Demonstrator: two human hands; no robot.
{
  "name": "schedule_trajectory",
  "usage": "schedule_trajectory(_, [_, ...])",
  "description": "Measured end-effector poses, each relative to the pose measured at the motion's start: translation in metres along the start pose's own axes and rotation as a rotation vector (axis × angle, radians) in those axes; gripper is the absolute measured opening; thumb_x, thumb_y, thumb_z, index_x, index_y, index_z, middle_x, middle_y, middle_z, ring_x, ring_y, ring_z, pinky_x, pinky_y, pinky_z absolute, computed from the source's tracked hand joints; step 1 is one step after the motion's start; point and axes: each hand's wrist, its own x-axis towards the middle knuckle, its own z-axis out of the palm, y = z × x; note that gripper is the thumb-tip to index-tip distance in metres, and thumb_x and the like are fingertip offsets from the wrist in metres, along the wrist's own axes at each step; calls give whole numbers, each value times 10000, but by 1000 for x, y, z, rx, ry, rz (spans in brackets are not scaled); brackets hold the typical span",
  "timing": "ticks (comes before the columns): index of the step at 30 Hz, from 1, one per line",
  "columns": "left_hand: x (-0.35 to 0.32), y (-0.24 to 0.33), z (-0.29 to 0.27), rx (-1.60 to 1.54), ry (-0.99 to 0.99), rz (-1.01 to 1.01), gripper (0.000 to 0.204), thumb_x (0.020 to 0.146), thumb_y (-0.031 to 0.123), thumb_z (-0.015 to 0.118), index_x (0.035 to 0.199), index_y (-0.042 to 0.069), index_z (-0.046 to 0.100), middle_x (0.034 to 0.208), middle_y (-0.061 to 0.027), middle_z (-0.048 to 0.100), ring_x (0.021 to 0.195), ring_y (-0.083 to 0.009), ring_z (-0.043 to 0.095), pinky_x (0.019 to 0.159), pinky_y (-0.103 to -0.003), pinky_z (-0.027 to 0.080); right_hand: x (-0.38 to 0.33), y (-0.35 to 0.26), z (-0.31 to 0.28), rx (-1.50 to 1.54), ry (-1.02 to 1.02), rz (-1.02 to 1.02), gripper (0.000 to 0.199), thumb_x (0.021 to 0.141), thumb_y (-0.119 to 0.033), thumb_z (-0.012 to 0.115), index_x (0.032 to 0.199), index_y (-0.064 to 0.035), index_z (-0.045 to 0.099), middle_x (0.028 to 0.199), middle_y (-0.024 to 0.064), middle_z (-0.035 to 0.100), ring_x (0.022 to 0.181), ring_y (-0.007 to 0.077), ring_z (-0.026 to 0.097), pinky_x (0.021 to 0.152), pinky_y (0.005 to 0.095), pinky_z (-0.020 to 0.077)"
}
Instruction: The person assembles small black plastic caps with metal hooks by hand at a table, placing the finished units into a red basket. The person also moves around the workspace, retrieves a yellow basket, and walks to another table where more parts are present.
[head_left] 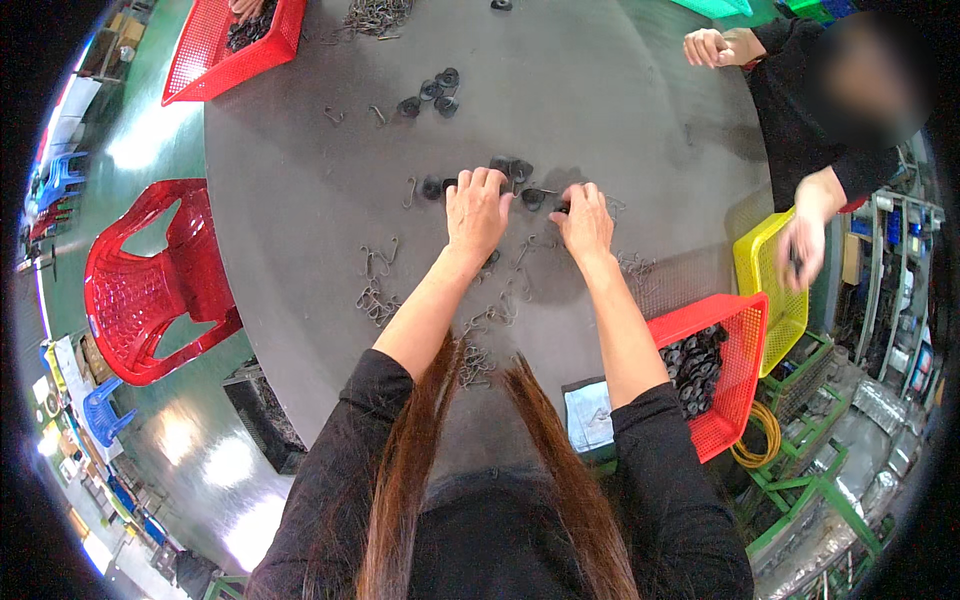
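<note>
My left hand [477, 212] bends over a cluster of small black round parts [515, 168] on the grey round table [330, 200]. Its fingers are curled, and what is between them is hidden. My right hand [585, 222] pinches a small black round part [562, 208] between thumb and fingers. Between the hands lies another black round part [532, 198], with a thin metal wire beside it. A bent wire hook [410, 192] rests left of my left hand. Several more wire hooks [375, 300] are scattered around my forearms.
A red basket [740, 350] of black parts stands right of my arm, beside a yellow basket [785, 310]. A co-worker's hand [802, 250] holds something dark above it. Another red basket [215, 70] is far left; a wire-hook pile [378, 14] lies at the far side.
</note>
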Motion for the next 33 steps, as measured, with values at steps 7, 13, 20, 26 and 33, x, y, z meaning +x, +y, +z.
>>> schedule_trajectory(7, [12, -12, 17, -51, 59, 164, 137, 727, 137, 658, 843, 104, 593, 954, -27, 582, 941, -254, 516, 757, -381, 413, -18, 17, -15, 1498, -309, 398, 288, 799, -139, 651, 1050, -55, 537, 850, -3, 571, 786, 123, 580, 609, 247, 461])
schedule_trajectory(13, [43, -9, -24, -233, -84, 136, 133, 781, 126, 622, 900, 66, 619, 783, -90, 641, 717, -285, 608, 664, -374, 471, 10, 1, -2, 772, -313, 352, 274, 782, -170, 666, 1001, -60, 544, 932, 41, 577, 818, 194, 612, 673, 316, 505])
schedule_trajectory(20, [49, -40, -24, -570, -567, -678, 186, 726, 158, 640, 806, -9, 631, 646, -79, 618, 511, -123, 556, 448, -293, 433, 22, -25, 13, 126, -25, 9, 294, 725, -221, 717, 928, -75, 562, 869, 64, 611, 794, 251, 597, 661, 368, 472])
schedule_trajectory(26, [29, -68, -43, -675, -632, -712, 161, 730, 141, 648, 770, -8, 605, 589, -48, 580, 467, -104, 510, 395, -253, 381, 24, 0, 11, 1730, -421, 403, 225, 747, -199, 694, 886, -74, 570, 844, 13, 587, 748, 118, 561, 573, 293, 442])
schedule_trajectory(33, [28, -78, -65, -991, -732, -915, 149, 797, 106, 600, 918, 22, 582, 633, -19, 570, 480, -68, 479, 408, -208, 348, 81, -59, 34, 417, -56, 166, 348, 705, -250, 726, 937, -24, 602, 823, 94, 622, 779, 207, 612, 682, 337, 492])
